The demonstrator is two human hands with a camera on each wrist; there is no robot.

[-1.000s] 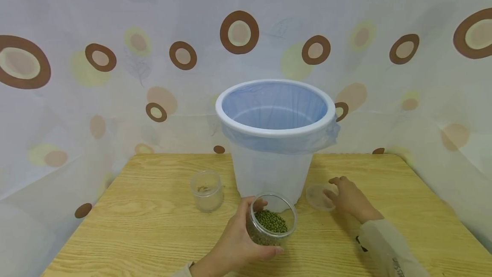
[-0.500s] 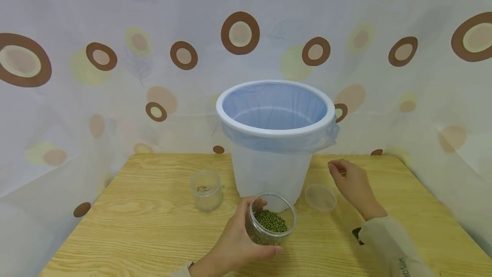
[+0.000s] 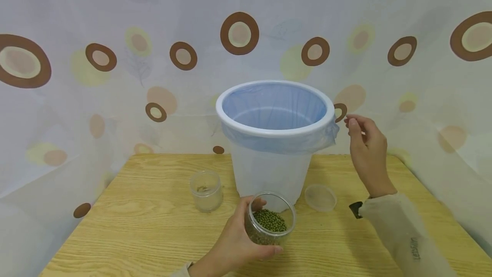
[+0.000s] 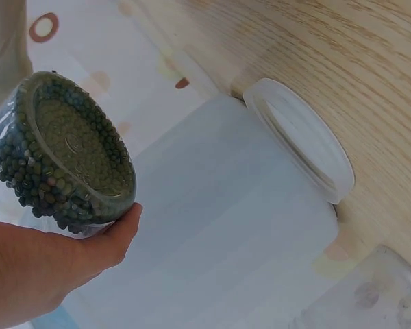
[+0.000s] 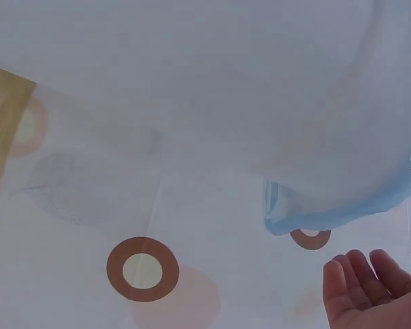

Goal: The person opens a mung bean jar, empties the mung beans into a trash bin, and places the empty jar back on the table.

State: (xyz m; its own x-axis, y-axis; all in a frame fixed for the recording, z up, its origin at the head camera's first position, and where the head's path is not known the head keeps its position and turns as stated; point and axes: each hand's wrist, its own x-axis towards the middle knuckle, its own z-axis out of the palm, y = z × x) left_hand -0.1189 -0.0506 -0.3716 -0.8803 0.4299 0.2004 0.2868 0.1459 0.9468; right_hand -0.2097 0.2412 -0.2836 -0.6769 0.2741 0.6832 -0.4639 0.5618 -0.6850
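My left hand (image 3: 240,238) grips a clear jar (image 3: 270,219) round its side, tilted with its open mouth toward the head camera. Inside lie green mung beans (image 3: 272,220), also visible through the base in the left wrist view. Raised right of the bin, my right hand (image 3: 369,153) has loosely bent fingers (image 5: 359,288). Nothing shows between them in either view. It is close to the rim of a white bin (image 3: 276,170) lined with a blue bag (image 3: 278,142). A round translucent lid (image 3: 320,198) lies on the table below that hand.
Left of the bin stands another clear jar (image 3: 206,195) with a few small bits in it. The wooden table (image 3: 146,225) ends at a patterned sheet (image 3: 115,110) hung behind and at both sides.
My right hand has risen from beside the lid up to the height of the bin's rim, its fingers drawing closer together. The lid and the jar in my left hand have stayed put.
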